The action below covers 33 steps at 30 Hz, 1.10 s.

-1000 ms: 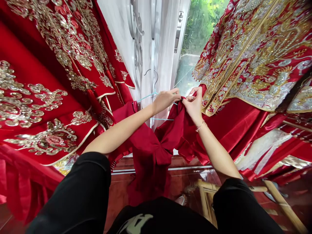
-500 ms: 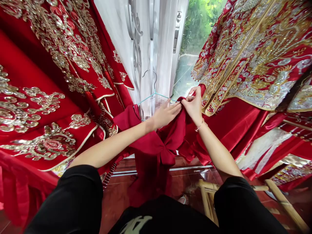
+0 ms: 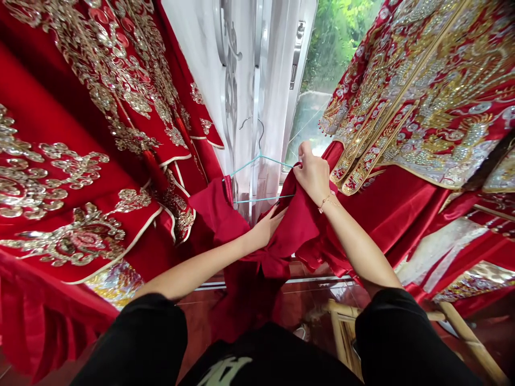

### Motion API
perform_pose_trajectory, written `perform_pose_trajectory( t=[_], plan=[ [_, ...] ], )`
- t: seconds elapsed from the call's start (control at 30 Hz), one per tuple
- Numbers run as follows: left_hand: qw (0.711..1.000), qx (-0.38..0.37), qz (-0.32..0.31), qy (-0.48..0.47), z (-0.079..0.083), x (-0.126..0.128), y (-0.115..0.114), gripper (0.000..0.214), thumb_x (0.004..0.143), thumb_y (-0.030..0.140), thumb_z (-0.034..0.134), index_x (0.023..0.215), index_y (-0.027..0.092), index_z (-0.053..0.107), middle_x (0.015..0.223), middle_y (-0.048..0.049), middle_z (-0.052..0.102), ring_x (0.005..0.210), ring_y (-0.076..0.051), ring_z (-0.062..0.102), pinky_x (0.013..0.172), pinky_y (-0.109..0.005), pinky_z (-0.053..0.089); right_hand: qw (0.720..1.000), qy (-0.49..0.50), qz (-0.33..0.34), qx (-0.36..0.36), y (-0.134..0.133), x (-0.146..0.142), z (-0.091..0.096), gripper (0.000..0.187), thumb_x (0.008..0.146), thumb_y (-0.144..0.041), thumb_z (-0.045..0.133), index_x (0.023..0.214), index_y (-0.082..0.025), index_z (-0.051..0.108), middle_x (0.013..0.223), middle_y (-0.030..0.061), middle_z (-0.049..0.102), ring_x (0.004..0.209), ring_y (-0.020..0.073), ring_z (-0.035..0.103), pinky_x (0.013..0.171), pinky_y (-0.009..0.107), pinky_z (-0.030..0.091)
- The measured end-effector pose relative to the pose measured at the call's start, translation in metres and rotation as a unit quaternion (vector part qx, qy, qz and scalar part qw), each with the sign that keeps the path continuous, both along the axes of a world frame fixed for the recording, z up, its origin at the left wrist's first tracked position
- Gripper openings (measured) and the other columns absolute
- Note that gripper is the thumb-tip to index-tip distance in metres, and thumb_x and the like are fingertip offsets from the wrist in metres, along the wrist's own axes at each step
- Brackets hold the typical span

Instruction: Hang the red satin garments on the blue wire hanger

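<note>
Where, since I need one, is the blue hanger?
In the head view, the blue hanger hangs against the white curtain, just left of the right hand.

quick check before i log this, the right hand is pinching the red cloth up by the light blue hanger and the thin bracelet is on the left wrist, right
Not quite: the thin bracelet is on the right wrist, not the left wrist, as the head view shows. The rest stands: the right hand is pinching the red cloth up by the light blue hanger.

Black short sleeves [image 3: 137, 338], gold bracelet [image 3: 326, 202]
</note>
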<state>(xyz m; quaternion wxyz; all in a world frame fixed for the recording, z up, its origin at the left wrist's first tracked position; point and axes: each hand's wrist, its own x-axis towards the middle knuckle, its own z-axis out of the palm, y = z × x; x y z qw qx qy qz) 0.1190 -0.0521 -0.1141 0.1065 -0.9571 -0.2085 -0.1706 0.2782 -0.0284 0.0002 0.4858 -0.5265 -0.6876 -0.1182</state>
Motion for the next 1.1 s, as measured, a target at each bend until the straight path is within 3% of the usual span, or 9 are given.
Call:
perform_pose_trajectory(
  t=[0.13,0.23,0.4,0.5,0.57,0.67,0.77,0.93,1.1],
  plan=[
    [0.993,-0.073,0.062,0.063,0.010,-0.051,-0.026,0.057,0.089,0.001,0.041,0.139,0.021,0.060,0.126,-0.0107,0.073,0.118,-0.022,0.069,0.113,-0.042,0.048,0.993,0.014,0.120,-0.011,-0.006,-0.025,0.009,0.030,0.075,-0.003,0.051,0.093,-0.027,0.052,0.066,-0.0032,0.044,0.066,0.0183,0.053,0.066,0.033,0.046],
    [0.987,-0.122,0.095,0.046,0.010,-0.081,-0.044,0.054,0.095,0.007,0.040,0.145,0.021,0.052,0.110,-0.0069,0.078,0.094,-0.018,0.075,0.105,-0.039,0.053,0.979,0.077,0.187,0.022,-0.021,-0.032,0.001,0.020,0.081,-0.011,0.052,0.093,-0.027,0.048,0.076,-0.0011,0.049,0.067,0.0160,0.053,0.063,0.031,0.048],
    [0.971,-0.051,0.142,-0.187,0.003,-0.116,-0.064,0.044,0.101,0.020,0.037,0.138,0.030,0.059,0.119,-0.0078,0.071,0.112,-0.021,0.067,0.109,-0.044,0.050,0.970,0.208,0.069,0.102,-0.042,-0.013,-0.046,0.017,0.087,-0.021,0.051,0.102,-0.026,0.046,0.088,0.0035,0.054,0.075,0.0194,0.057,0.068,0.037,0.052],
    [0.889,0.044,0.306,-0.338,0.022,-0.140,-0.052,0.041,0.099,0.027,0.046,0.136,0.022,0.060,0.122,-0.0161,0.064,0.116,-0.030,0.061,0.102,-0.050,0.052,0.985,0.148,0.011,0.094,-0.050,-0.022,-0.062,0.018,0.086,-0.017,0.051,0.102,-0.026,0.053,0.089,0.0065,0.057,0.081,0.0245,0.056,0.076,0.045,0.051],
    [0.877,0.057,0.343,-0.331,0.045,-0.159,-0.033,0.042,0.097,0.029,0.050,0.137,0.022,0.059,0.127,-0.0165,0.060,0.119,-0.032,0.058,0.104,-0.054,0.048,0.992,0.059,0.067,0.087,-0.052,-0.046,-0.063,0.018,0.087,-0.016,0.049,0.099,-0.026,0.058,0.093,0.0090,0.062,0.090,0.0278,0.058,0.084,0.049,0.051],
    [0.952,-0.057,0.200,-0.224,0.084,-0.186,-0.001,0.037,0.097,0.027,0.048,0.132,0.026,0.061,0.130,-0.0111,0.060,0.123,-0.027,0.056,0.108,-0.049,0.046,0.973,0.009,0.231,-0.002,-0.042,-0.094,-0.059,0.021,0.089,-0.018,0.048,0.102,-0.026,0.061,0.098,0.0078,0.067,0.094,0.0255,0.062,0.088,0.045,0.052],
    [0.969,-0.181,0.068,-0.152,0.114,-0.202,0.029,0.030,0.095,0.029,0.054,0.122,0.022,0.062,0.124,-0.0106,0.062,0.114,-0.022,0.060,0.102,-0.040,0.050,0.937,0.090,0.310,-0.132,-0.018,-0.130,-0.065,0.019,0.089,-0.022,0.050,0.106,-0.024,0.058,0.101,0.0061,0.067,0.090,0.0208,0.064,0.082,0.037,0.054],
    [0.965,-0.261,0.018,0.003,0.140,-0.200,0.060,0.027,0.093,0.039,0.058,0.106,0.019,0.069,0.105,-0.0055,0.065,0.097,-0.016,0.061,0.090,-0.028,0.051,0.890,0.158,0.382,-0.194,0.011,-0.148,-0.092,0.008,0.090,-0.026,0.044,0.092,-0.024,0.052,0.086,0.0006,0.060,0.086,0.0173,0.059,0.082,0.031,0.052],
    [0.981,-0.193,-0.002,0.036,0.152,-0.189,0.070,0.016,0.088,0.034,0.067,0.087,0.022,0.077,0.115,-0.0089,0.062,0.108,-0.019,0.057,0.100,-0.032,0.049,0.908,0.076,0.376,-0.171,0.016,-0.146,-0.097,0.020,0.090,-0.022,0.038,0.071,-0.026,0.037,0.070,-0.0008,0.047,0.072,0.0177,0.052,0.075,0.033,0.050]
  ],
)
